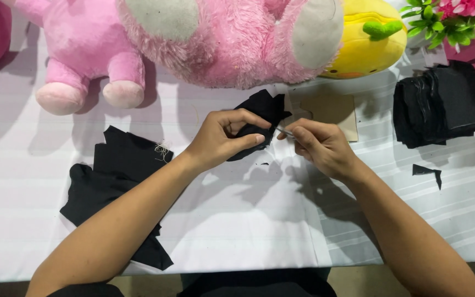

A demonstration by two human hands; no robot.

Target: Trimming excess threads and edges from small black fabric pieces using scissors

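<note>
Both hands [270,144] pinch crumpled black fabric piece [262,118].

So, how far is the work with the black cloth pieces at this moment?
Looks partly done, as a guess. A black fabric heap lies left, possibly finished. In hand: the left hand holds a small black piece while the right hand pinches a thin metal tool against it. A folded black stack waits at right.
</note>
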